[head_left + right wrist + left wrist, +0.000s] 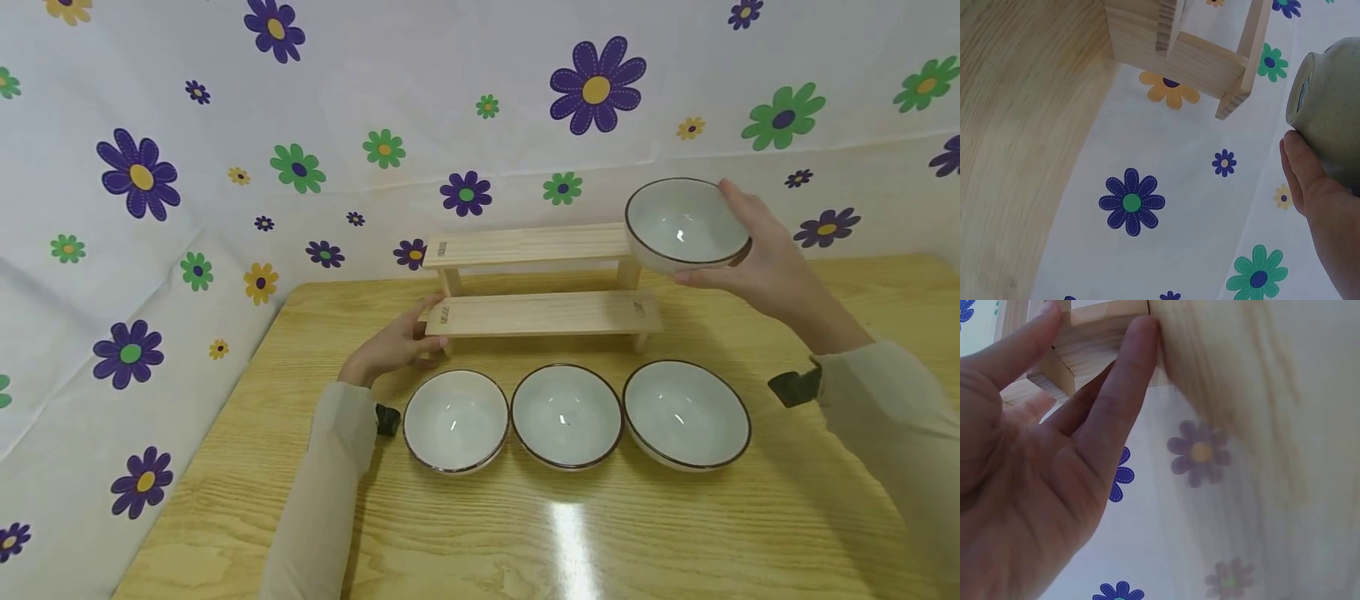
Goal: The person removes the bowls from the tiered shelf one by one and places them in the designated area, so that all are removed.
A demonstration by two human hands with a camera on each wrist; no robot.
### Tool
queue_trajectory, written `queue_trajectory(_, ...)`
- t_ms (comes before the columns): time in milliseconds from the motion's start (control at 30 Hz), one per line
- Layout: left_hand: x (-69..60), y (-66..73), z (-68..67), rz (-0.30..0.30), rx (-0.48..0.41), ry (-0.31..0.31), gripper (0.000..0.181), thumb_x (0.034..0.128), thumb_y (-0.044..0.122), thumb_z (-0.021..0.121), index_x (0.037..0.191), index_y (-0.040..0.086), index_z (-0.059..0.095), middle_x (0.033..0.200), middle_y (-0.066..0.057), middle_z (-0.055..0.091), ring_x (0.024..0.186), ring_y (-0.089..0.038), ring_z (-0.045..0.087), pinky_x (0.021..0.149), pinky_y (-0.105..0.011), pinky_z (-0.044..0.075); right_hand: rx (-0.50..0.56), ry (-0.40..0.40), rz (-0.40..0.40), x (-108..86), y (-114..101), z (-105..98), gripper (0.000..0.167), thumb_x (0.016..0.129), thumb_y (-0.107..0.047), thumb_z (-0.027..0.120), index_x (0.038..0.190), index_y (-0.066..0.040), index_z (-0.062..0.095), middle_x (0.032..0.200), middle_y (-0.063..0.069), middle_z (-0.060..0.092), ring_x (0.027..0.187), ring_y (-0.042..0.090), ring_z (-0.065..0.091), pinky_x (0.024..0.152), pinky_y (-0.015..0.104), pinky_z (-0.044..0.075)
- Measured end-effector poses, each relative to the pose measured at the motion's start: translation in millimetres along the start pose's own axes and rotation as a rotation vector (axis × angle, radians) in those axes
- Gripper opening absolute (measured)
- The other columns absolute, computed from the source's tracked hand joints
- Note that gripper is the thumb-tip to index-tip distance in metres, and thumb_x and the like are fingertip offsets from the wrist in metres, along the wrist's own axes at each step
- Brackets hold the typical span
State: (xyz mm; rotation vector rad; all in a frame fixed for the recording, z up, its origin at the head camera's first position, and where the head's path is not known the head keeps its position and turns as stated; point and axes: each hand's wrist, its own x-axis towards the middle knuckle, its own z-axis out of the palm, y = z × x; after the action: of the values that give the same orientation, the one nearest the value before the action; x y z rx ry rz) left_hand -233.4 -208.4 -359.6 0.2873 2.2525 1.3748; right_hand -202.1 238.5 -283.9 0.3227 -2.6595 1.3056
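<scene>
A two-tier wooden shelf (540, 315) stands against the back cloth. At the left end of its lower board my left hand (393, 346) grips the wood, thumb in front and fingers behind; the left wrist view shows the shelf end (1094, 340) between thumb and fingers. My right hand (776, 262) holds a white, dark-rimmed bowl (686, 221) in the air by its right side, near the upper board's right end. In the right wrist view, fingers touch near the foot of this bowl (1335, 112), which is partly cut off.
In front of the shelf, a left bowl (456, 421), a middle bowl (566, 417) and a right bowl (686, 415) stand upright in a row on the wooden table (465, 533). A flower-patterned cloth (450, 75) hangs behind and on the left.
</scene>
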Motion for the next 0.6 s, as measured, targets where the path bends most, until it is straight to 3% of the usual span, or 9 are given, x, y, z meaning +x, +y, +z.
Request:
queue_trajectory(67, 0.4, -0.3, 0.1, 0.000, -0.003, 0.000, 0.079, 0.1064, 0.005, 0.056, 0.167, 0.023, 0.009, 0.153, -0.032, 0.041, 0.129, -0.044, 0.054, 0.105, -0.053, 0.054, 0.000, -0.002, 0.006, -2.9, 3, -3, 0.116, 0.085, -0.014, 0.086, 0.168, -0.016, 0.004, 0.165, 0.022, 0.020, 0.137, 0.047, 0.034, 0.098, 0.010, 0.046)
queue_trajectory(133, 0.7, -0.6, 0.1, -0.001, -0.007, 0.000, 0.079, 0.1062, 0.005, 0.056, 0.167, 0.024, 0.009, 0.153, -0.032, 0.041, 0.129, -0.044, 0.054, 0.105, -0.053, 0.054, -0.002, -0.005, 0.015, -5.7, 6, -6, 0.116, 0.085, -0.014, 0.086, 0.168, -0.016, 0.004, 0.166, 0.023, 0.019, 0.136, 0.048, 0.033, 0.081, -0.002, 0.039)
queue_trajectory(200, 1.4, -1.4, -0.1, 0.000, -0.005, -0.001, 0.079, 0.1063, 0.005, 0.056, 0.167, 0.023, 0.009, 0.154, -0.032, 0.040, 0.129, -0.044, 0.054, 0.105, -0.053, 0.053, -0.019, -0.001, 0.021, -8.9, 9, -8, 0.117, 0.085, -0.014, 0.086, 0.168, -0.015, 0.004, 0.166, 0.024, 0.019, 0.136, 0.049, 0.033, 0.075, -0.005, 0.035)
queue_trajectory(400, 1.6, -1.9, 0.0, 0.002, -0.005, -0.005, 0.079, 0.1064, 0.006, 0.056, 0.167, 0.023, 0.008, 0.155, -0.032, 0.039, 0.131, -0.045, 0.053, 0.106, -0.054, 0.052, -0.023, 0.007, 0.015, -19.2, 20, -16, 0.117, 0.084, -0.010, 0.085, 0.168, -0.015, 0.003, 0.165, 0.027, 0.017, 0.132, 0.050, 0.033, 0.076, -0.007, 0.035)
queue_trajectory(467, 1.9, -2.4, -0.4, 0.007, -0.003, -0.008, 0.079, 0.1067, 0.006, 0.056, 0.167, 0.022, 0.007, 0.155, -0.033, 0.038, 0.131, -0.045, 0.053, 0.107, -0.054, 0.052, -0.022, 0.009, 0.018, -23.0, 23, -18, 0.117, 0.084, -0.009, 0.085, 0.168, -0.016, 0.004, 0.165, 0.026, 0.017, 0.130, 0.043, 0.036, 0.076, -0.007, 0.036)
queue_trajectory(600, 1.6, -2.8, -0.6, 0.006, 0.002, -0.008, 0.079, 0.1068, 0.007, 0.056, 0.167, 0.022, 0.007, 0.155, -0.033, 0.037, 0.131, -0.045, 0.053, 0.106, -0.054, 0.053, -0.014, 0.017, 0.016, -30.5, 30, -23, 0.117, 0.083, -0.007, 0.086, 0.168, -0.017, 0.006, 0.164, 0.024, 0.019, 0.120, 0.018, 0.039, 0.078, -0.006, 0.039)
